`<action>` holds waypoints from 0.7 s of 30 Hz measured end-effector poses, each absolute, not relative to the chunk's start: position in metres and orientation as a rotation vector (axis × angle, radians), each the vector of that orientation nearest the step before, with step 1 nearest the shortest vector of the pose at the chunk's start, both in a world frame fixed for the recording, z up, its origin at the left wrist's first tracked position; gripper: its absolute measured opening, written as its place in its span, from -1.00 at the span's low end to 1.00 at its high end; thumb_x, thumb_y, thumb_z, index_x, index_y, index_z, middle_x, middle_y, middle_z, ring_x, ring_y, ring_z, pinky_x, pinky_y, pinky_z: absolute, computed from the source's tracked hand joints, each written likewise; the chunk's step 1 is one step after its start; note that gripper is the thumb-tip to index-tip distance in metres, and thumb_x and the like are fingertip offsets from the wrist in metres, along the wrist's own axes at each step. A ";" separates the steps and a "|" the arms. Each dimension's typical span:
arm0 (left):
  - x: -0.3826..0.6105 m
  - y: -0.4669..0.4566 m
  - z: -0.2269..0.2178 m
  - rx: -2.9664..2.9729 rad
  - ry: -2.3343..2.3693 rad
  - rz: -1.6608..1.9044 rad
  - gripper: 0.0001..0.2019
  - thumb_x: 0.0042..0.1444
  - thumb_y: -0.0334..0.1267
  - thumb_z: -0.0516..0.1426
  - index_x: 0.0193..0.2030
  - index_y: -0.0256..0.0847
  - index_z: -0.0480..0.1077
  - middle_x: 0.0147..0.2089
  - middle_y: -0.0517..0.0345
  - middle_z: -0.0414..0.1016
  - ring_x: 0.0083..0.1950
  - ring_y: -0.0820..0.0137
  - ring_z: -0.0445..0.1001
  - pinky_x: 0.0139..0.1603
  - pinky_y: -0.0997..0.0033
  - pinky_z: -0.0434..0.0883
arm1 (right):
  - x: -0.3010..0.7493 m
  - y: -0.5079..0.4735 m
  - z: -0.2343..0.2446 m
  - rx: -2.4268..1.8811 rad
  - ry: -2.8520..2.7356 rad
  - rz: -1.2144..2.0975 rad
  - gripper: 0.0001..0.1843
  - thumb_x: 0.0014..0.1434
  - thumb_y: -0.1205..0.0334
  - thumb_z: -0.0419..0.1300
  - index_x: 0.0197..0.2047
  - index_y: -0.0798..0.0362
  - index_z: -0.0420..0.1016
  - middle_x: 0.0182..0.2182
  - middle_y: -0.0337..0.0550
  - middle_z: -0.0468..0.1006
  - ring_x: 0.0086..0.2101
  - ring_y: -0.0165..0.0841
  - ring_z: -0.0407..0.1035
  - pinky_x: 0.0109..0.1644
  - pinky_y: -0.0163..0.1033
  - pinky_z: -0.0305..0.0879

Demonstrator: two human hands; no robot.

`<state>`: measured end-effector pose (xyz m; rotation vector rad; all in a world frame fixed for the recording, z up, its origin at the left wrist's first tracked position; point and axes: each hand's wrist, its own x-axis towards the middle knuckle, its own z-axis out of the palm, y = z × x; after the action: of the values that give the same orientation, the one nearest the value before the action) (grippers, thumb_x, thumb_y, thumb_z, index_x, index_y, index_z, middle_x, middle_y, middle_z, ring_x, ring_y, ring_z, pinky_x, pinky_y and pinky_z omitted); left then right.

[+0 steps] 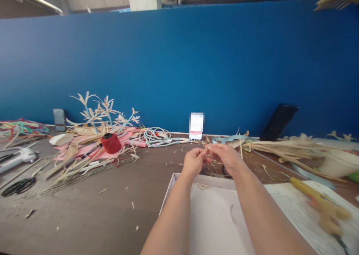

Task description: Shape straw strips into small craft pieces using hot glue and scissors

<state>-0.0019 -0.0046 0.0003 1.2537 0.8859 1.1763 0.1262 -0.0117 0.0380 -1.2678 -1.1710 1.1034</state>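
Note:
My left hand [194, 161] and my right hand [226, 157] meet beyond the far edge of a shallow white box [214, 217]. Fingers and thumbs of both are pinched together around a small pale strip [206, 148], mostly covered by the fingertips. It resembles the dried plant fibre lying about, though its exact shape is hidden. Inside the box lie a few thin pale scraps [203, 186]. Just behind my hands a phone [196, 126] with a lit screen leans against the blue partition.
Left are a red thread spool [111, 143], fibre flowers [108, 107], a coiled pale cord [157, 136], black-handled scissors [19, 186] and a white glue gun [21, 157]. Right are a yellow glue gun [319, 199], a fibre bundle [280, 148], a white cup [339, 163] and a leaning black object [279, 122].

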 end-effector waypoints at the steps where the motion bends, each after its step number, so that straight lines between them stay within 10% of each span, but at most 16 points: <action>1: -0.002 -0.005 0.001 1.256 0.887 1.178 -0.79 0.04 -0.14 0.10 -0.36 -0.26 0.40 -0.50 0.10 0.52 -0.49 0.48 0.42 -0.48 0.55 0.26 | 0.126 -0.012 0.038 -1.272 -1.166 1.101 -0.68 -0.15 0.08 0.31 -0.34 0.12 0.60 -0.52 -0.17 0.51 -0.51 -0.43 0.25 -0.42 -0.30 0.18; 21: -0.001 -0.007 0.003 1.180 0.886 1.134 -0.79 0.04 -0.18 0.12 -0.32 -0.30 0.45 -0.43 0.04 0.56 -0.44 0.45 0.48 -0.50 0.56 0.29 | 0.125 -0.009 0.034 -1.336 -1.138 0.932 -0.73 -0.16 0.11 0.28 -0.38 0.09 0.59 -0.49 -0.13 0.57 -0.44 -0.31 0.38 -0.34 -0.24 0.26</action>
<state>-0.0010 -0.0065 0.0032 1.1801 0.8861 1.1340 0.1247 -0.0091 0.0343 -1.3357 -1.1383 0.9320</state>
